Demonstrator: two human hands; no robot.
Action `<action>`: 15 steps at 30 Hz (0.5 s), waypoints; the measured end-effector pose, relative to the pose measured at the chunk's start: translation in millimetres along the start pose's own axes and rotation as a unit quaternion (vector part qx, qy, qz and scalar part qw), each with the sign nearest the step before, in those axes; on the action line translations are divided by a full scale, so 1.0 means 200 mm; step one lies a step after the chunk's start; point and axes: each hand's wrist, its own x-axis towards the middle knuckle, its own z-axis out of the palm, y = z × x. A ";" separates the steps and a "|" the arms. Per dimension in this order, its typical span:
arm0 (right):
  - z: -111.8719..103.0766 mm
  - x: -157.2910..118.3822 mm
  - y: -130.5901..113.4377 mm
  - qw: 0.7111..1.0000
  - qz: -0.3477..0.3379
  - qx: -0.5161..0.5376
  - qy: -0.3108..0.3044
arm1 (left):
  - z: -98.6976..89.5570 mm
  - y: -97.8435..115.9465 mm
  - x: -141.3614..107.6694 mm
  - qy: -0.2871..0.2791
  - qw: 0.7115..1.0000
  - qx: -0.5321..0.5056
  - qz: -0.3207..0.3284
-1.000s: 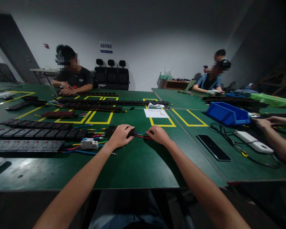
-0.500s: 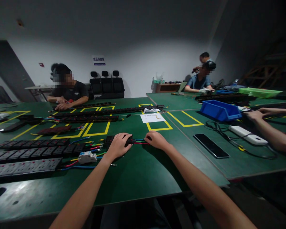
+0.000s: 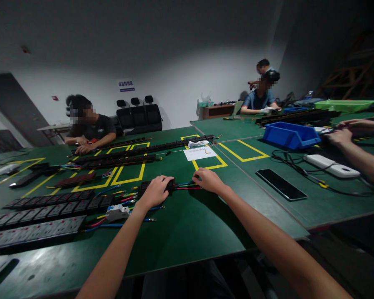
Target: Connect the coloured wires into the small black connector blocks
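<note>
Wires (image 3: 187,188) run from a black socket block (image 3: 143,188) on the green table (image 3: 180,232); the left hand (image 3: 157,189) grasps the block, apparently steadying it; the right hand (image 3: 208,181) pinches the wires, seemingly for control; a phone (image 3: 281,184) lies well apart.

Above the black seats (image 3: 139,116), a sign (image 3: 126,86) on the wall (image 3: 171,79) is reading "成品存放区" in dark blue; the line on its blue strip (image 3: 127,89) is staying too small to read. Nearer than the seats and to their right, a white paper (image 3: 200,154) on the table (image 3: 174,236) is bearing printed characters, too blurred to read.
</note>
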 end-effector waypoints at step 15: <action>-0.03 0.00 0.16 0.967 0.141 0.013 0.212 | -0.22 -0.23 0.23 -0.021 0.975 0.203 0.083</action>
